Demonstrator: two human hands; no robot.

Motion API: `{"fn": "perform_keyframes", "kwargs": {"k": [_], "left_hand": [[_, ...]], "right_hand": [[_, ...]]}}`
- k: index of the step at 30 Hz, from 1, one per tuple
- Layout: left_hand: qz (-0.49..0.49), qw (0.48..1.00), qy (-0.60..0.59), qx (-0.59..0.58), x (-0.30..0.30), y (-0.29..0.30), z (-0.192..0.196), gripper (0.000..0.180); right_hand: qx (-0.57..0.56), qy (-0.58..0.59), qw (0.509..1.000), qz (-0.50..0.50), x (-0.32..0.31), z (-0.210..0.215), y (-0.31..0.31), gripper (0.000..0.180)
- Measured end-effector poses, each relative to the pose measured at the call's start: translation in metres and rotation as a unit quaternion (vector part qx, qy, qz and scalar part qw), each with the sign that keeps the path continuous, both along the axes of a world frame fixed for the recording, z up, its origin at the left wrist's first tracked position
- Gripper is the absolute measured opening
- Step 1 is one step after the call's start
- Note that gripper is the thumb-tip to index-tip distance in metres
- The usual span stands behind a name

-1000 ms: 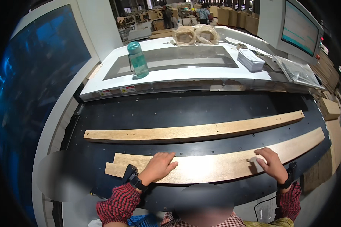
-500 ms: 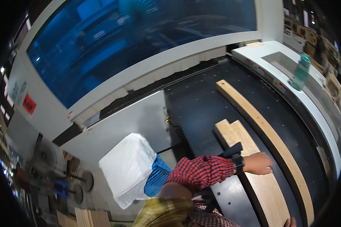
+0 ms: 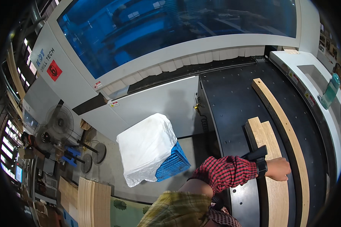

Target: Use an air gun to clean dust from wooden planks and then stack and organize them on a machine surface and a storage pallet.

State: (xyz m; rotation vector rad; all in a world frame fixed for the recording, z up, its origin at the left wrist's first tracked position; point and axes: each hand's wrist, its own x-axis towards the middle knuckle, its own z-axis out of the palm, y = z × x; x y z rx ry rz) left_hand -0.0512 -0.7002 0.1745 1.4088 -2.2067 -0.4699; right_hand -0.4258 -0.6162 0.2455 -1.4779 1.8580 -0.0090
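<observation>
A blue crate (image 3: 173, 165) draped with a white sheet (image 3: 146, 147) is sitting on the floor beside the machine housing (image 3: 155, 102), fans (image 3: 60, 120) are standing at left, and a green bottle (image 3: 330, 90) is resting on the white console (image 3: 310, 72).

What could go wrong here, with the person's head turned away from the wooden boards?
The left hand rests on the wide board while the view points aside at the covered blue crate, so the hand may work unwatched. The narrow strip lies loose alongside and could be nudged. The teal bottle on the white ledge might tip.
</observation>
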Motion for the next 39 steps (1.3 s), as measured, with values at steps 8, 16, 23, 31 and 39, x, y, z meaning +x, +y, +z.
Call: {"fn": "perform_keyframes", "kwargs": {"k": [8, 16, 23, 31, 39], "left_hand": [[0.012, 0.999, -0.041, -0.01, -0.001, 0.002, -0.008, 0.032], [-0.013, 0.999, -0.039, -0.014, 0.0, -0.001, 0.004, 0.03], [-0.018, 0.999, -0.051, 0.006, -0.006, -0.005, 0.007, 0.029], [-0.018, 0.999, -0.046, -0.004, -0.002, 0.0, 0.008, 0.029], [-0.028, 0.999, -0.039, -0.01, -0.006, -0.006, 0.008, 0.031]], "right_hand": [[-0.056, 0.024, 0.998, 0.025, 0.009, 0.008, 0.003, 0.054], [-0.211, 0.025, 0.971, 0.111, -0.016, -0.007, 0.002, 0.033], [-0.257, -0.013, 0.959, 0.116, -0.019, -0.01, 0.005, 0.031], [-0.22, -0.006, 0.97, 0.101, -0.029, -0.024, -0.003, 0.032], [-0.363, -0.032, 0.928, 0.084, -0.045, -0.058, -0.007, 0.019]]}}
